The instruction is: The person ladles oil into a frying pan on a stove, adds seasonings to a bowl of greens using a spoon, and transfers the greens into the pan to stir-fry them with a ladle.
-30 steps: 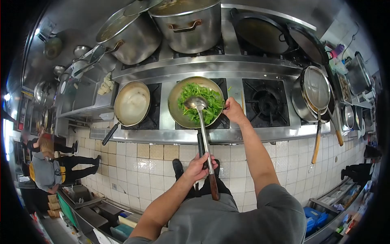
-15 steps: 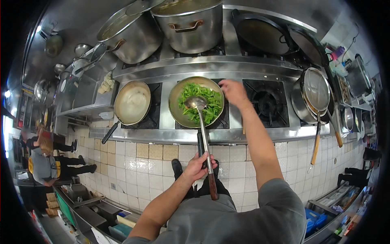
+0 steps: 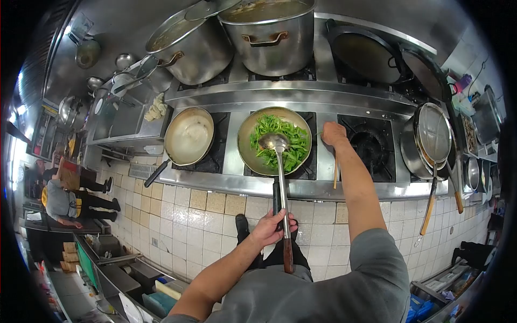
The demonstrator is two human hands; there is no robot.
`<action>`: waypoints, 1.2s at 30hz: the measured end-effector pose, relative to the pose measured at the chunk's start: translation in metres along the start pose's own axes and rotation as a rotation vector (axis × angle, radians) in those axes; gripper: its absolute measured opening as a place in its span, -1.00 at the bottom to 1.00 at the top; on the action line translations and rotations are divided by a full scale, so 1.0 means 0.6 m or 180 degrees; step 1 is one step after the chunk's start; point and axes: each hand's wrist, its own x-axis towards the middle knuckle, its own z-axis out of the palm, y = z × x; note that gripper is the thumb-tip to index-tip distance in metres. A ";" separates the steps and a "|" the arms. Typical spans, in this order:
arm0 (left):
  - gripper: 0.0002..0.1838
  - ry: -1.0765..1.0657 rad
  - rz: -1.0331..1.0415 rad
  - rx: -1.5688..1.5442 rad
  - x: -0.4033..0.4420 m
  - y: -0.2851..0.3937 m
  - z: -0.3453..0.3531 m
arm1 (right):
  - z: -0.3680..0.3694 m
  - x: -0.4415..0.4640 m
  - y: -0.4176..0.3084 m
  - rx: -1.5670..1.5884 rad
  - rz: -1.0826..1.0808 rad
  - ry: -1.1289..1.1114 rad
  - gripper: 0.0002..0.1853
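Note:
Chopped green leaves (image 3: 291,148) lie in a frying pan (image 3: 245,144) on the middle burner. A steel ladle (image 3: 282,177) rests with its bowl on the greens, its wooden end toward my body. My left hand (image 3: 267,228) is closed around the pan's black handle and the ladle's shaft together. To the right of the pan, my right hand (image 3: 333,133) is closed over the steel strip between two burners, at the upper end of a thin wooden stick (image 3: 336,171). Whether its fingers grip the stick is hidden.
A second pan (image 3: 188,136) stands at left. Tall stockpots (image 3: 274,46) and a black wok (image 3: 363,54) line the back. Right of an unused burner (image 3: 369,145) are stacked pots with a strainer (image 3: 435,133). Two people (image 3: 67,196) stand at far left.
My right hand has left the pan's right rim and moved right to the steel strip. The left hand keeps its hold. The whole view has shifted slightly.

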 end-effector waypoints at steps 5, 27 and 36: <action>-0.76 0.0018 0.0010 -0.0008 0.006 -0.001 0.001 | -0.079 -0.074 -0.051 0.1241 0.0173 0.0665 -0.71; -0.68 -0.0195 -0.0045 0.0861 0.016 0.027 -0.062 | 0.046 -0.623 -0.354 0.3434 0.0718 -0.0253 -0.50; -0.78 -0.0706 -0.0259 0.0915 -0.003 0.100 -0.127 | -0.033 -0.663 -0.435 0.2703 0.0406 0.1204 -0.59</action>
